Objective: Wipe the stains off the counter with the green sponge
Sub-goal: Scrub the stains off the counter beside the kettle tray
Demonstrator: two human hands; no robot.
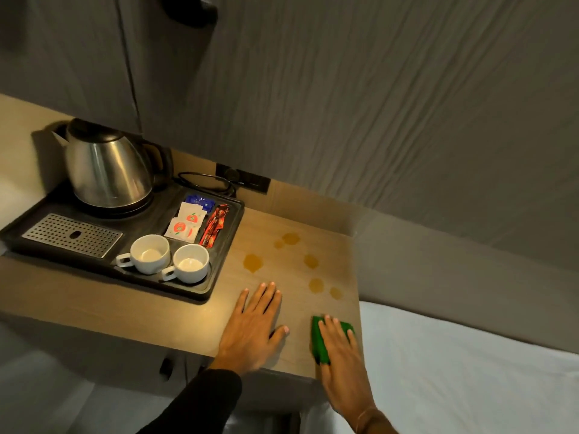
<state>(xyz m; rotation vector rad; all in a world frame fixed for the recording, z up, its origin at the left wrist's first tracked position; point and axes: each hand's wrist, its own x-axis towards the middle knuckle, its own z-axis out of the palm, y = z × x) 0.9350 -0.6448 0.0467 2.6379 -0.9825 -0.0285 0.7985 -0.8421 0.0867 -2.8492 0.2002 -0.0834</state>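
Note:
Several amber stains (pixel 253 263) dot the right part of the wooden counter (pixel 188 311), the nearest ones (pixel 315 285) just beyond my right hand. The green sponge (pixel 319 344) lies near the counter's front right corner. My right hand (pixel 340 355) rests flat on top of it, fingers spread over the sponge. My left hand (pixel 253 327) lies flat on the counter to the left of the sponge, fingers apart, holding nothing.
A black tray (pixel 219 270) on the counter's left holds a steel kettle (pixel 106 167), two white cups (pixel 150 253), sachets (pixel 188 223) and a metal drip grille (pixel 72 234). A cord runs to a wall socket (pixel 244 180). A white bed (pixel 463 364) borders the counter's right edge.

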